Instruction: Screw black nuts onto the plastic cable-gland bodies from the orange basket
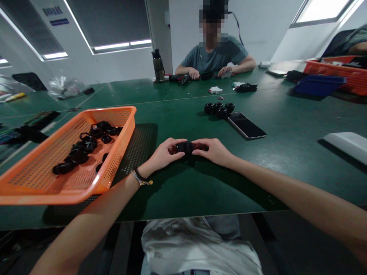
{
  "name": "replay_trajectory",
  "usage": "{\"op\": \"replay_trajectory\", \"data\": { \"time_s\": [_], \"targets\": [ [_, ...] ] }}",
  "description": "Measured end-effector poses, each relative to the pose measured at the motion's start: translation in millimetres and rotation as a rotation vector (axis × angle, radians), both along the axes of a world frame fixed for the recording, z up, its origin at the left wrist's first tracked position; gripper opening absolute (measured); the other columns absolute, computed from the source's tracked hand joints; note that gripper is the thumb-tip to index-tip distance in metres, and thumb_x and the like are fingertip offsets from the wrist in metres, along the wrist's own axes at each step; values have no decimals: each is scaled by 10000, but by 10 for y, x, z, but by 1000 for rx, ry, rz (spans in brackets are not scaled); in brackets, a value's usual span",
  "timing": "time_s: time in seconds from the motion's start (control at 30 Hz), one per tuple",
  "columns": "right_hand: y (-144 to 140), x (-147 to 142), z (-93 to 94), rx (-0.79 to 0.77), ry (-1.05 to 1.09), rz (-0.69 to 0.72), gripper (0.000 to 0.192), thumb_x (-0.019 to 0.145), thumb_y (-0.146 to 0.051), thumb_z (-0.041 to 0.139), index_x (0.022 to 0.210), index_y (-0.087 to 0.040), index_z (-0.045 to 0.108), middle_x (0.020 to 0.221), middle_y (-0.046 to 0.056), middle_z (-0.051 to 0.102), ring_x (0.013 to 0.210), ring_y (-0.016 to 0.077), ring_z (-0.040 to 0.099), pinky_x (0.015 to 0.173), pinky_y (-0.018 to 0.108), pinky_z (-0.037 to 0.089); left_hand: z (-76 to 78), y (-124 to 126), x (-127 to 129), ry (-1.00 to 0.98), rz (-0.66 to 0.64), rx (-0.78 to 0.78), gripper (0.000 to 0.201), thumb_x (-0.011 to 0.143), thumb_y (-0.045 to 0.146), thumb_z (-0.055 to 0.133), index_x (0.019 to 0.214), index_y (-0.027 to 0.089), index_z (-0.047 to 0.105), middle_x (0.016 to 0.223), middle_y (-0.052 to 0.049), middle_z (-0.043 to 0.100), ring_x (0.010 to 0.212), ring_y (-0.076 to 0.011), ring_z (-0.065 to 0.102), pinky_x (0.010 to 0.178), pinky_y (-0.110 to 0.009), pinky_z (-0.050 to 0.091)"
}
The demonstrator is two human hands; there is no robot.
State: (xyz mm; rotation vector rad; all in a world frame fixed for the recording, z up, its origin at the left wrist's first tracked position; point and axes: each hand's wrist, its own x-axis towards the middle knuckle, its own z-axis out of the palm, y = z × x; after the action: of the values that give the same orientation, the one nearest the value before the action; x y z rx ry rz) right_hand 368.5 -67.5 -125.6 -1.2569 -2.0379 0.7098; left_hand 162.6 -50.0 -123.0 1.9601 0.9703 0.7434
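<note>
Between my two hands, just above the green table (172, 183), is a small black plastic part (185, 148). My left hand (168, 152) grips its left side with thumb and fingers. From the other side, my right hand (212, 151) pinches the same part. Fingers cover much of it, so its exact kind cannot be made out. Several round black parts (219, 109) sit together beyond my hands. To the left, an orange plastic basket (94, 191) holds several black parts (86, 143), some with loops.
A phone (247, 125) lies right of the round parts. A white object (348, 143) rests at the right. Across the table sits a person (215, 57), near a bottle (158, 67) and a power tool (185, 79). A blue bin (319, 84) and a red-orange crate (352, 76) stand far right.
</note>
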Motion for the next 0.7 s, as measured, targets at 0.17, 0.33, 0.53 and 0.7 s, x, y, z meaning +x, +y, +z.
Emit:
{"op": "replay_trajectory", "data": {
  "time_s": [0.17, 0.33, 0.53, 0.7],
  "targets": [
    [-3, -5, 7, -10, 10, 1, 252, 734, -230, 625, 974, -167, 667, 889, 46, 710, 754, 165, 646, 683, 296, 505, 2, -5, 2, -6, -3, -3, 421, 714, 227, 613, 1133, 222, 576, 931, -8, 474, 804, -112, 546, 756, -263, 483],
    [-18, -11, 8, -9, 31, 15, 412, 678, -211, 678, 1078, -167, 592, 855, 37, 694, 725, 157, 641, 671, 294, 510, 10, -7, 9, 16, 14, 22, 409, 711, 227, 616, 1118, 219, 584, 917, -6, 487, 790, -112, 544, 742, -259, 481],
    [-36, -26, 22, 29, 15, 22, 340, 674, -147, 662, 999, -184, 568, 791, 5, 675, 718, 147, 640, 690, 292, 508, 23, -9, 12, 7, 5, 6, 412, 707, 210, 612, 1118, 211, 584, 913, -4, 484, 784, -105, 544, 741, -252, 478],
    [-42, -45, 46, 22, -3, 5, 309, 679, -128, 652, 974, -178, 575, 789, 8, 679, 715, 147, 639, 694, 293, 505, 13, -8, 18, 5, 4, 4, 416, 704, 205, 610, 1119, 200, 581, 919, -6, 474, 780, -100, 542, 735, -246, 478]
  ]
}}
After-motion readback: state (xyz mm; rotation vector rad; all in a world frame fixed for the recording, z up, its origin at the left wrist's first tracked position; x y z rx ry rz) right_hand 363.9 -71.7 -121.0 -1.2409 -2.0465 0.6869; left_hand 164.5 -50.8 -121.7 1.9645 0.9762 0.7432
